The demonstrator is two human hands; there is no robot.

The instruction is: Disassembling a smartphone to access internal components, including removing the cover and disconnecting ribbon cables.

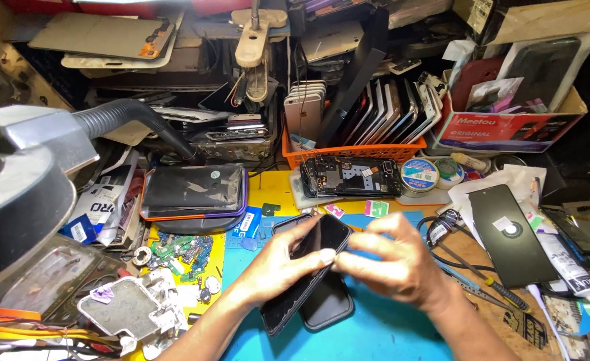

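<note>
Head view, looking down on a crowded repair table (388,334) with a blue mat. Near the middle, a dark phone (308,267) held tilted above the mat, glossy screen up, long axis running from near left to far right. Left hand (278,267) wrapped under and around the phone's left edge, fingers curled over the glass, thumb on the near side. Right hand (392,261) just to the right, fingertips pinched together at the phone's right edge, touching it close to the left thumb. Directly beneath the phone, a second dark slab, a phone back cover (328,304), lying flat on the mat and partly hidden.

Farther off: an opened phone body with exposed board (348,177) beyond the hands, an orange basket of stacked phones (358,150) behind that. To the left, a black phone in a purple-edged case (194,190) and loose green circuit parts (184,251). To the right, a black panel with a round pad (512,234) on white paper, and a screwdriver (492,284) near the right wrist.
</note>
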